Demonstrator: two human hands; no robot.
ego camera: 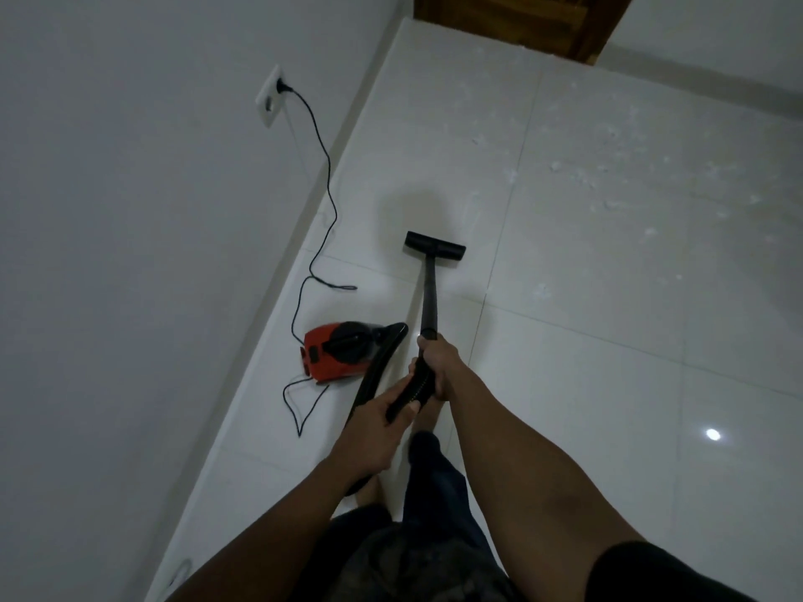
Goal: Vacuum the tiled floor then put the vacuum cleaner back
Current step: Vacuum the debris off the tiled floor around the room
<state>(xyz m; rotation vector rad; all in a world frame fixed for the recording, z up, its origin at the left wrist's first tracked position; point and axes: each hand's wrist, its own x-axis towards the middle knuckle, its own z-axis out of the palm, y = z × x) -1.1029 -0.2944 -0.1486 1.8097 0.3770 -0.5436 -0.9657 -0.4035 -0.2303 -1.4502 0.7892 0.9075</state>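
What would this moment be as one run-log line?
phase: vacuuming | right hand: grips wand | left hand: grips hose | nozzle: on floor | debris: ahead, right

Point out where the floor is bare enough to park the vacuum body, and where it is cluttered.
Bare tile lies right of the wand, toward the light glare. Crowded: the wall strip, where the red vacuum body, hose and looping power cord sit. White debris covers the far tiles beyond the floor nozzle, toward the wooden door.
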